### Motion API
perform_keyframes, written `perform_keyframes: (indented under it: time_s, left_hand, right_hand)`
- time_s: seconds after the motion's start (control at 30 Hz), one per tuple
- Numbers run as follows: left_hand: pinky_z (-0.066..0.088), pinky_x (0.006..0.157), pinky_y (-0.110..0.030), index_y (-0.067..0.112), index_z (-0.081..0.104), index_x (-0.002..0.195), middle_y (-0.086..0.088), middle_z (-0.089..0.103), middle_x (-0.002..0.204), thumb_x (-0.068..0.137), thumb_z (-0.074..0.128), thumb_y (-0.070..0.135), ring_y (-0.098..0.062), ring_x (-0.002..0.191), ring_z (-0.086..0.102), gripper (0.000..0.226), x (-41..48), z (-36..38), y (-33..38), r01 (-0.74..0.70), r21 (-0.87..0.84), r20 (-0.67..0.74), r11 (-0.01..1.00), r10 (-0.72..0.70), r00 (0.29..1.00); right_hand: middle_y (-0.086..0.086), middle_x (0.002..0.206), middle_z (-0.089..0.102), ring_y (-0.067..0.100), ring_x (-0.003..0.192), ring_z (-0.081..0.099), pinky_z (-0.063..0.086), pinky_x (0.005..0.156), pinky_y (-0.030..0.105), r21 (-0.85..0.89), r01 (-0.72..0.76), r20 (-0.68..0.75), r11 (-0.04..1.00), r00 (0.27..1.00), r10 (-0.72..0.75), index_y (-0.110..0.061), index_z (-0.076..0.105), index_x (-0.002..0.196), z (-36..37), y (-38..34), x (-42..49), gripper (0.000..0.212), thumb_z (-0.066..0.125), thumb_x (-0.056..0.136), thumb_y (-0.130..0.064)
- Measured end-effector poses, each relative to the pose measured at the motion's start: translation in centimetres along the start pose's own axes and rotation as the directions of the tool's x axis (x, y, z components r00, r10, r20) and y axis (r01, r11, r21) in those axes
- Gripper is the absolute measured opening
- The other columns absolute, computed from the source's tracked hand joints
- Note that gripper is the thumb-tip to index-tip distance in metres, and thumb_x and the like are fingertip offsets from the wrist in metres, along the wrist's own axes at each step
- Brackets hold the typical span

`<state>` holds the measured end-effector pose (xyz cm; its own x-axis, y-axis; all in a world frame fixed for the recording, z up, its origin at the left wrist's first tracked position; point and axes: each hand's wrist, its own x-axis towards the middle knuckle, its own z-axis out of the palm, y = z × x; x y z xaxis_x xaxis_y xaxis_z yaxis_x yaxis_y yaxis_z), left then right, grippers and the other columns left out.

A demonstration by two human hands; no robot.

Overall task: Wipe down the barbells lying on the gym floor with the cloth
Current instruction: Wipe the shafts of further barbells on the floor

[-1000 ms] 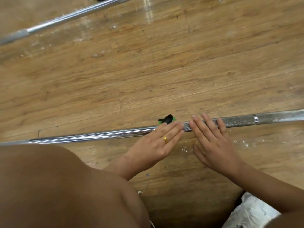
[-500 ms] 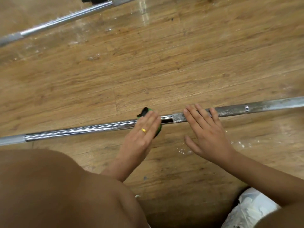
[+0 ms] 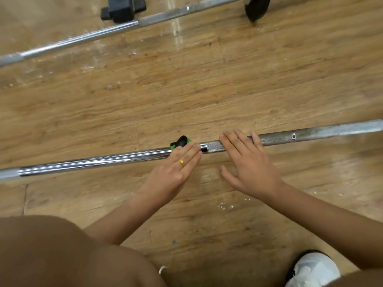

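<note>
Barbell [image 3: 103, 160] runs left to right across floor [image 3: 207, 90]. Left hand [image 3: 176, 168] presses cloth [image 3: 182, 141] on it, fingers together; right hand [image 3: 250, 164] lies over it, fingers spread.

Floor: glossy brown wood-plank floor [image 3: 186, 96], scuffed, with a glare streak at 12 o'clock.
Near bar: long chrome steel barbell [image 3: 93, 160] lying across from 9 to 3 o'clock, its 3 o'clock half dull and knurled.
Far bar: second grey steel barbell [image 3: 83, 39] running from 10 to 12 o'clock, a black round plate [image 3: 257, 6] at 1 o'clock.
Block: black rubber block [image 3: 122, 8] just beside the far bar.
Specks: white crumbs [image 3: 224, 205] at 5 o'clock.
Shoe: white trainer [image 3: 313, 270] at 5 o'clock.
</note>
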<state>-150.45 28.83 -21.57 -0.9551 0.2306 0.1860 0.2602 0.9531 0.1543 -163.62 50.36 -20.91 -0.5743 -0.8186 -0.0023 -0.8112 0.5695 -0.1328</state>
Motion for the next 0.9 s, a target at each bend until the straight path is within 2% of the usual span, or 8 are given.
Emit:
perform_keyframes:
  time_s: [0.1, 0.2, 0.27, 0.37, 0.53, 0.77, 0.83, 0.9]
  left_hand:
    - [0.038, 0.115, -0.044, -0.003, 0.049, 0.143, -0.018, 0.047, 0.150, 0.090, 0.041, -0.012, -0.034, 0.141, 0.041, 0.054, 1.6, -0.6, -1.8, -0.019, 0.012, 0.021, 1.000, 0.019, 1.000]
    - [0.043, 0.111, -0.046, -0.003, 0.050, 0.141, -0.018, 0.050, 0.148, 0.070, 0.064, -0.023, -0.034, 0.139, 0.043, 0.076, 2.6, -0.4, -1.4, 0.120, -0.051, 0.004, 0.992, -0.120, 0.993]
    - [0.042, 0.111, -0.048, -0.004, 0.051, 0.140, -0.019, 0.050, 0.147, 0.065, 0.066, -0.025, -0.034, 0.139, 0.042, 0.080, 3.0, 0.1, -0.6, 0.133, -0.068, 0.016, 0.989, -0.132, 0.991]
    - [0.038, 0.114, -0.045, -0.004, 0.051, 0.141, -0.018, 0.049, 0.148, 0.069, 0.066, -0.022, -0.032, 0.139, 0.041, 0.075, 3.9, -0.1, -1.3, 0.115, -0.067, 0.003, 0.991, -0.115, 0.993]
    - [0.050, 0.103, -0.048, 0.002, 0.056, 0.140, -0.015, 0.055, 0.144, 0.073, 0.069, -0.019, -0.028, 0.134, 0.048, 0.071, 4.4, -0.6, -2.4, 0.289, -0.167, -0.047, 0.943, -0.300, 0.953]
    - [0.047, 0.102, -0.046, 0.000, 0.056, 0.137, -0.016, 0.058, 0.140, 0.062, 0.075, -0.020, -0.033, 0.130, 0.053, 0.079, 6.0, -0.6, -4.0, 0.233, -0.064, 0.024, 0.970, -0.232, 0.972]
    - [0.050, 0.101, -0.048, 0.001, 0.055, 0.139, -0.016, 0.056, 0.142, 0.070, 0.073, -0.018, -0.034, 0.130, 0.055, 0.074, 6.2, -0.8, -4.9, 0.231, -0.071, 0.014, 0.970, -0.230, 0.973]
    - [0.055, 0.095, -0.049, 0.003, 0.054, 0.140, -0.015, 0.054, 0.145, 0.081, 0.067, -0.013, -0.034, 0.131, 0.055, 0.063, 6.2, -0.9, -5.9, 0.322, -0.129, -0.021, 0.938, -0.328, 0.945]
  right_hand:
    - [0.008, 0.155, 0.041, 0.028, 0.147, 0.031, 0.018, 0.121, 0.054, -0.017, 0.013, 0.046, 1.000, 0.999, -0.012, -0.010, 0.037, 0.152, -0.6, 0.6, 1.0, 0.075, 0.042, 0.090, -0.052]
    - [0.008, 0.156, 0.038, 0.027, 0.148, 0.027, 0.015, 0.122, 0.054, -0.026, 0.017, 0.092, 1.000, 0.996, -0.015, -0.011, 0.032, 0.154, -0.8, 1.0, 2.0, 0.079, 0.040, 0.089, -0.055]
    - [0.008, 0.156, 0.037, 0.026, 0.148, 0.026, 0.012, 0.123, 0.054, -0.026, 0.010, 0.109, 1.000, 0.994, -0.007, -0.012, 0.030, 0.155, -0.9, 1.3, 2.6, 0.082, 0.038, 0.087, -0.057]
    - [0.006, 0.156, 0.037, 0.025, 0.148, 0.026, 0.010, 0.123, 0.054, -0.006, -0.004, 0.118, 1.000, 0.993, 0.005, -0.012, 0.030, 0.155, -1.1, 1.4, 3.8, 0.086, 0.035, 0.084, -0.060]
    - [0.001, 0.164, 0.021, 0.020, 0.152, 0.012, -0.003, 0.122, 0.046, 0.046, -0.018, 0.186, 0.999, 0.983, 0.009, -0.018, 0.016, 0.160, -1.9, 2.1, 5.5, 0.095, 0.018, 0.078, -0.067]
    - [0.000, 0.166, 0.015, 0.019, 0.153, 0.009, -0.004, 0.122, 0.044, 0.018, 0.009, 0.241, 1.000, 0.970, -0.013, -0.019, 0.010, 0.160, -2.6, 3.2, 7.8, 0.098, 0.017, 0.076, -0.069]
    - [0.000, 0.166, 0.014, 0.018, 0.153, 0.008, -0.007, 0.122, 0.041, 0.004, 0.020, 0.233, 1.000, 0.972, -0.020, -0.019, 0.007, 0.160, -2.5, 3.5, 7.9, 0.096, 0.017, 0.078, -0.068]
    - [0.000, 0.166, 0.015, 0.018, 0.153, 0.008, -0.009, 0.121, 0.040, 0.014, 0.020, 0.229, 1.000, 0.973, -0.023, -0.019, 0.008, 0.160, -2.4, 3.8, 8.3, 0.097, 0.015, 0.076, -0.068]
